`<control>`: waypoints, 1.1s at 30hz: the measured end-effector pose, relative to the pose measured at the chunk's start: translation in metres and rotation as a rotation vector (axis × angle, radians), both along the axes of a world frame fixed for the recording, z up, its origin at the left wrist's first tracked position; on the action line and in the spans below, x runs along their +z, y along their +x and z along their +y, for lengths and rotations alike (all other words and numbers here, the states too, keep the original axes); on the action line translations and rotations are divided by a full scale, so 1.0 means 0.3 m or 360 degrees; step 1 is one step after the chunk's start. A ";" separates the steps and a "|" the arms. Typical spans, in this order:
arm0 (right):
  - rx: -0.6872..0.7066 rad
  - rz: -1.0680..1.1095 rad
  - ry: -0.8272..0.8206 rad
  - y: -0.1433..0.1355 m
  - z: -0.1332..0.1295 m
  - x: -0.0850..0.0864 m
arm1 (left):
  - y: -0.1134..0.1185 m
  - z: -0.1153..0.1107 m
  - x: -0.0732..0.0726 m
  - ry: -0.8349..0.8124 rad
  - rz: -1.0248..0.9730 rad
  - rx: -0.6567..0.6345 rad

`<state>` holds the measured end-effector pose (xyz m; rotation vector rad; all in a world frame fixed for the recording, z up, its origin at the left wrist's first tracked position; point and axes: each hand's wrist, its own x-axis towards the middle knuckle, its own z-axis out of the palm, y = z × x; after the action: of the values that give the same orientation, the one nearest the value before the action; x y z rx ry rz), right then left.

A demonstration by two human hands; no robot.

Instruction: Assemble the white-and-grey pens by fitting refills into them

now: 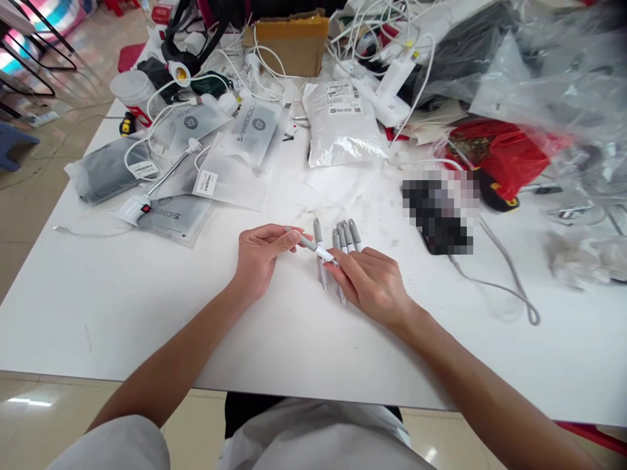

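Observation:
Between my two hands is a grey and white pen [319, 250], tilted down to the right. My left hand [264, 253] pinches its grey end between thumb and fingers. The fingers of my right hand [368, 279] close on the white end, which they partly hide. Just behind the right hand, several similar pens [345, 236] lie side by side on the white table [294, 346], their grey ends pointing away from me. One more pen [317, 230] lies a little to their left, under the held pen.
Flat packages in frosted plastic [240, 166] and a lamp holder on a stalk [171, 176] lie at the left. A white parcel [343, 127] and a cardboard box [292, 46] stand behind. To the right are a blurred-out phone-like object [441, 215], its grey strap [509, 287] and a red bag [519, 153].

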<state>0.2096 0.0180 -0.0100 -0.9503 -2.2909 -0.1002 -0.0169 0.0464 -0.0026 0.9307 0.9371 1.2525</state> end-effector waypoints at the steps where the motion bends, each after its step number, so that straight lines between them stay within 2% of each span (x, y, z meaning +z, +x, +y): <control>1: 0.0002 0.0006 0.0003 0.002 0.002 -0.001 | 0.001 0.001 -0.002 -0.0005 -0.0026 -0.0009; 5: 0.0059 0.0184 -0.0141 0.006 0.006 -0.008 | 0.005 -0.001 0.001 0.0010 -0.0116 -0.0156; 9: 0.0076 0.0426 -0.0543 0.011 -0.001 -0.004 | 0.005 -0.004 0.014 -0.0003 -0.0194 -0.0387; 12: 0.0127 0.0515 -0.0729 0.011 -0.008 0.002 | 0.002 -0.001 0.006 -0.0007 -0.0182 -0.0361; 17: 0.0211 0.0437 -0.0624 0.008 -0.010 -0.005 | 0.004 0.008 -0.016 -0.0035 -0.0145 -0.0147; 22: 0.0091 0.0389 -0.0560 0.018 0.001 -0.021 | 0.004 0.007 0.001 -0.0032 -0.0183 -0.0374; 28: 0.0104 0.0400 -0.0518 0.020 0.004 -0.017 | 0.000 0.009 0.000 -0.0056 -0.0103 -0.0228; 33: 0.0092 0.0453 -0.0486 0.014 0.004 -0.014 | -0.006 0.009 -0.001 0.0043 -0.0152 -0.0375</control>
<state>0.2139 0.0191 -0.0144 -0.9764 -2.0990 0.3957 -0.0186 0.0493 -0.0028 0.9641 0.7148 1.1010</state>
